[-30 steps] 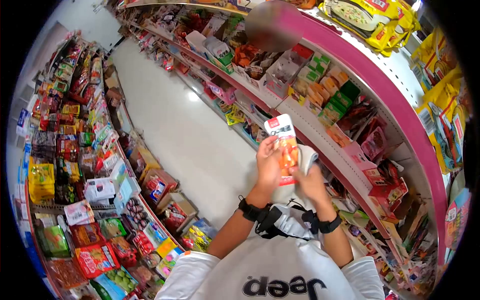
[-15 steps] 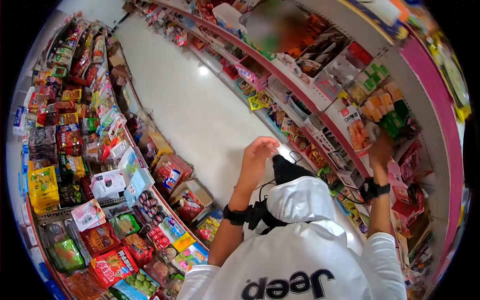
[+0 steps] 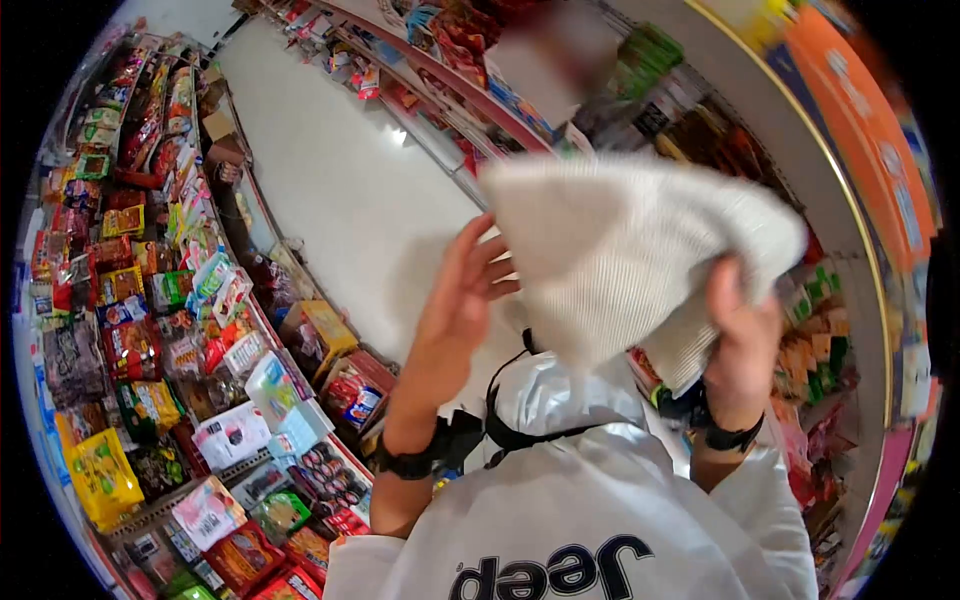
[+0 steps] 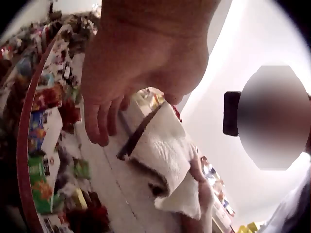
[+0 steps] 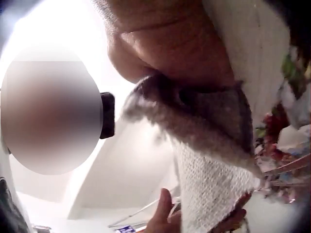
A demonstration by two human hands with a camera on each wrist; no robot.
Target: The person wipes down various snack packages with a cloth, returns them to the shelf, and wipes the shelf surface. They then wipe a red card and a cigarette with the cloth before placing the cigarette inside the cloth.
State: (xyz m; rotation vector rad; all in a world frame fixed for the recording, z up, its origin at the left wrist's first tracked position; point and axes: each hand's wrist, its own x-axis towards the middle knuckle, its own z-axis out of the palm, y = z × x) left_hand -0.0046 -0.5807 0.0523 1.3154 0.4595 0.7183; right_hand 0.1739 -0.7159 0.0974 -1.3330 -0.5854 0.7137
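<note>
My right hand point(image 3: 742, 345) grips an off-white ribbed cloth point(image 3: 620, 260) by its right side, thumb on top and the fingers hidden behind the fabric. The cloth hangs spread in front of my chest, slightly blurred, with a folded edge toward that hand. At the cloth's left edge is my left hand point(image 3: 460, 300), its fingers loosely extended beside the fabric. In the left wrist view, those fingers point(image 4: 102, 121) point down past the cloth point(image 4: 163, 145). The right wrist view shows the cloth point(image 5: 214, 179) folded over, with a darker inner side under the palm.
To the left runs a long display of packaged snacks point(image 3: 130, 340), with open boxes point(image 3: 350, 385) along its lower edge. A pale floor aisle point(image 3: 330, 190) lies between it and the stocked shelves on the right. An orange carton point(image 3: 860, 130) stands at the upper right.
Both hands held a food packet a second ago; the right hand then reached with it to the right shelf. Now that hand is back in front, holding the cloth, and the view has shifted.
</note>
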